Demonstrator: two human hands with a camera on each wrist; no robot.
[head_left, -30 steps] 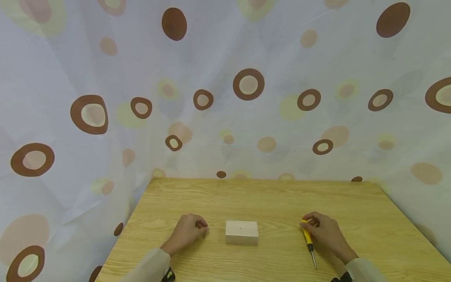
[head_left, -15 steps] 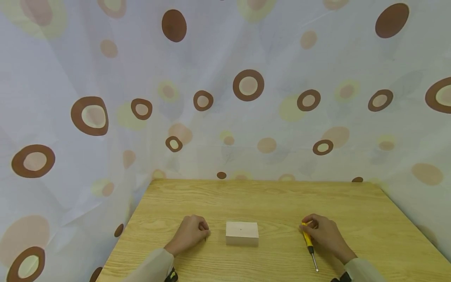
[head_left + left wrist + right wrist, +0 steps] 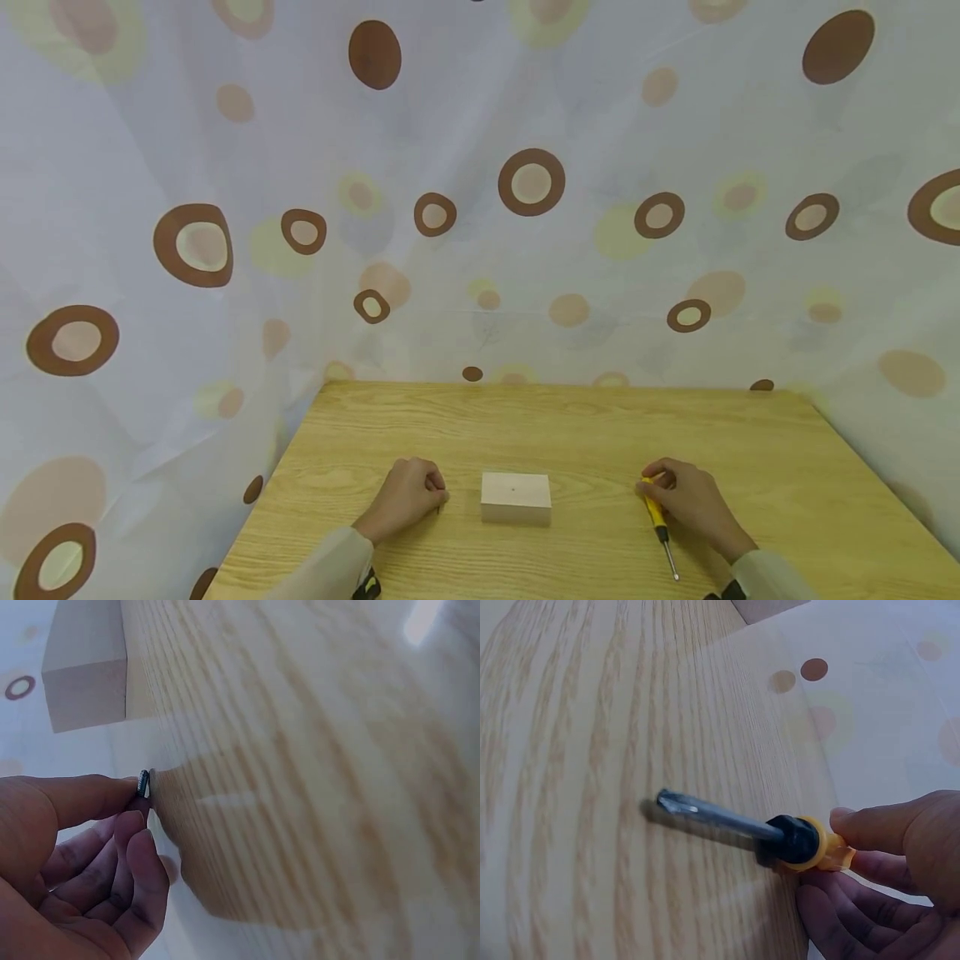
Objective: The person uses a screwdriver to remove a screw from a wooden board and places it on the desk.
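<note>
A pale wooden block (image 3: pixel 515 497) with a small dark hole in its top lies between the two hands. To its left, my left hand (image 3: pixel 406 497) pinches a small metal screw (image 3: pixel 142 784) between thumb and fingertips, close to the table. On the block's right, my right hand (image 3: pixel 692 498) grips the yellow handle end of a screwdriver (image 3: pixel 655 510). The black collar and steel shaft point toward the front of the table, and the cross-shaped tip shows in the right wrist view, close to the wood.
The wood-grain table (image 3: pixel 570 425) runs back to a white sheet (image 3: pixel 465 250) printed with brown and beige spots, which also hangs along both sides. Dark bands (image 3: pixel 367 586) show at the sleeve cuffs.
My left hand has shifted slightly to the right, toward the block, with the screw still pinched. The right hand and screwdriver have barely moved.
</note>
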